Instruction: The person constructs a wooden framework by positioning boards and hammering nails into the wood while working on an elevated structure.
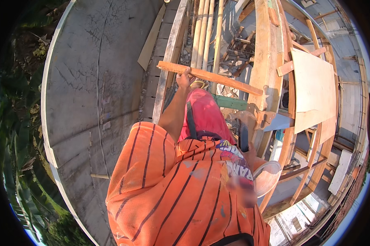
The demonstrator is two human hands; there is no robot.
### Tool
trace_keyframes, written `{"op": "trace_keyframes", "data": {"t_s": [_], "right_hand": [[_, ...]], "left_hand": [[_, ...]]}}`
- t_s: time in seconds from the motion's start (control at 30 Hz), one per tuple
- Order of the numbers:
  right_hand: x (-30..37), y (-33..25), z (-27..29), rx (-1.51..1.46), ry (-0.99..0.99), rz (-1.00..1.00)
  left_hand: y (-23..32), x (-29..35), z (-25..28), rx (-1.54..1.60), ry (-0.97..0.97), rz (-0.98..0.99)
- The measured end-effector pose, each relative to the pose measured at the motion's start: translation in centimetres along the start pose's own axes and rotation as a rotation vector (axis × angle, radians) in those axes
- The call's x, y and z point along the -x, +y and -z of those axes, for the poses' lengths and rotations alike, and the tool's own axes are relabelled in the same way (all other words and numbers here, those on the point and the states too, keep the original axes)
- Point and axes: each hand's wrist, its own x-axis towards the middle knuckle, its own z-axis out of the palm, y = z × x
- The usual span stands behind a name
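Observation:
My left hand (184, 79) is closed around a reddish wooden batten (222, 77). The batten spans from a long timber (168, 69) on the left to a wide wooden beam (263, 53) on the right. Low at my right side, my right hand (249, 153) grips the black handle of a hammer (244, 137), its grey head uppermost and partly blurred. Just beyond the hammer, what looks like a handsaw (277, 122) with a brown handle lies by the beam. A pale round container (268, 178) is beside my right forearm.
Several bamboo poles (203, 37) run away ahead between the timbers. A green crosspiece (231, 102) lies beyond my leg. Timber framing with a plywood sheet (314, 90) stands at right. A grey concrete wall (76, 90) fills the left, with plants (20, 135) beyond it. Rubble and wood scraps lie below.

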Motion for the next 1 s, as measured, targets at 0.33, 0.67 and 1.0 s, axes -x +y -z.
{"op": "trace_keyframes", "data": {"t_s": [0.33,0.67,1.0], "right_hand": [[-0.3,-1.7,0.3,-0.063,-0.033,-0.01],[-0.7,-3.4,1.1,-0.097,-0.146,-0.127],[-0.5,-5.2,2.2,-0.245,-0.073,-0.163]], "left_hand": [[-1.0,-2.3,2.7,0.009,-0.197,0.03],[-2.3,-3.9,4.0,-0.014,-0.277,0.048],[0.1,2.8,1.5,-0.388,-0.187,0.366]]}}
